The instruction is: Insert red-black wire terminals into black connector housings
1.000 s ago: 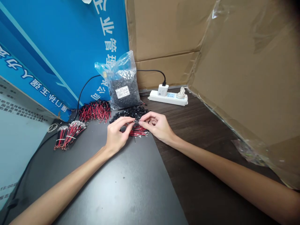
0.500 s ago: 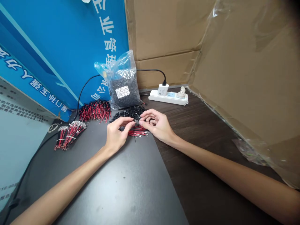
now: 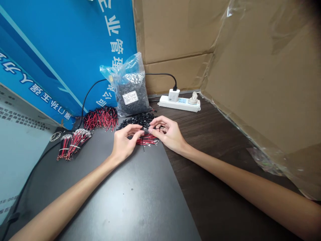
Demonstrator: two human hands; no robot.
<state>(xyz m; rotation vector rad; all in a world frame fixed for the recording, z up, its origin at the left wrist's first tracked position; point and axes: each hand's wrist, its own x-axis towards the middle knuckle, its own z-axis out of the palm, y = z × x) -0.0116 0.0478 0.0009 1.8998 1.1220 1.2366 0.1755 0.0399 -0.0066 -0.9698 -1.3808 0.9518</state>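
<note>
Thumb and forefinger of my left hand (image 3: 125, 140) are closed in a pinch on a small black connector housing (image 3: 145, 130), its details too small to make out. Just to its right, my right hand (image 3: 169, 134) pinches a thin black wire (image 3: 162, 127), part of which shows past the curled fingers. The two sets of fingertips almost meet. Behind them lies a heap of loose black connector housings (image 3: 140, 119). Below the fingertips, red and black wires with metal ends (image 3: 147, 140) lie on the grey board, partly covered by my hands.
A clear bag of black parts (image 3: 132, 97) stands against the blue panel. Left of it are a pile of red-and-black wires (image 3: 101, 118) and banded wire bundles (image 3: 75, 144). A white power strip (image 3: 179, 103) with a plugged-in charger lies behind my right hand. Cardboard walls (image 3: 250, 93) enclose the right side.
The view has shifted very slightly. Both hands keep the same pinch, fingertips close together, with hardly any visible movement.
</note>
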